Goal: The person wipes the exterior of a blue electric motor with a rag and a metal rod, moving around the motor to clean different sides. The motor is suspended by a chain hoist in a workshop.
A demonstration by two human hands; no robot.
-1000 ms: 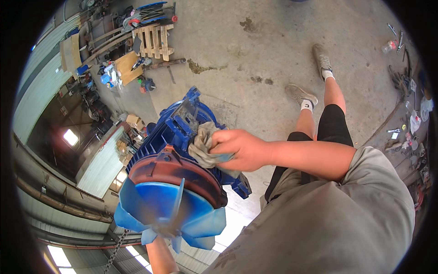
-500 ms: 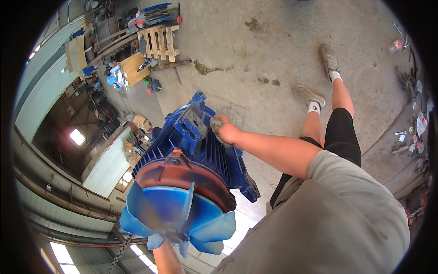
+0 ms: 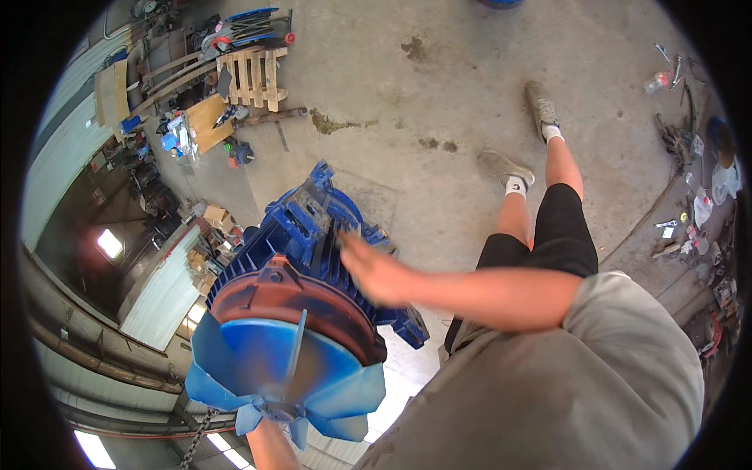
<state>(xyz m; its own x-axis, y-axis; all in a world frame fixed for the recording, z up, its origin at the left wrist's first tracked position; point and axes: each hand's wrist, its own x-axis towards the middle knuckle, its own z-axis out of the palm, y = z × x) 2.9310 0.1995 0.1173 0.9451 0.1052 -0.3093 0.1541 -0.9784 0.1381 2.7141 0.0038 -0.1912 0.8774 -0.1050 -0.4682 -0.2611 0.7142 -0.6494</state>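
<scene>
A big blue electric motor (image 3: pixel 309 235) with cooling fins hangs in front of me, its rusty red end plate (image 3: pixel 290 301) and blue fan (image 3: pixel 282 376) turned toward me. My right hand (image 3: pixel 374 270) lies on the finned side of the motor, blurred by motion. A bit of grey rag (image 3: pixel 348 230) shows at its fingertips. My left forearm (image 3: pixel 270 446) comes up from the lower edge under the fan. The fan blades hide that hand.
A chain (image 3: pixel 197 439) runs down at the lower left of the fan. Below lies a stained concrete floor (image 3: pixel 439 86) with a wooden pallet (image 3: pixel 254 77), boards and tools at the back left. More tools and bottles (image 3: pixel 689 196) lie along the right. My legs stand at the right.
My right hand with the rag went from the motor's side up to the far end of the housing, then came back down along the fins. The motor has turned slightly.
</scene>
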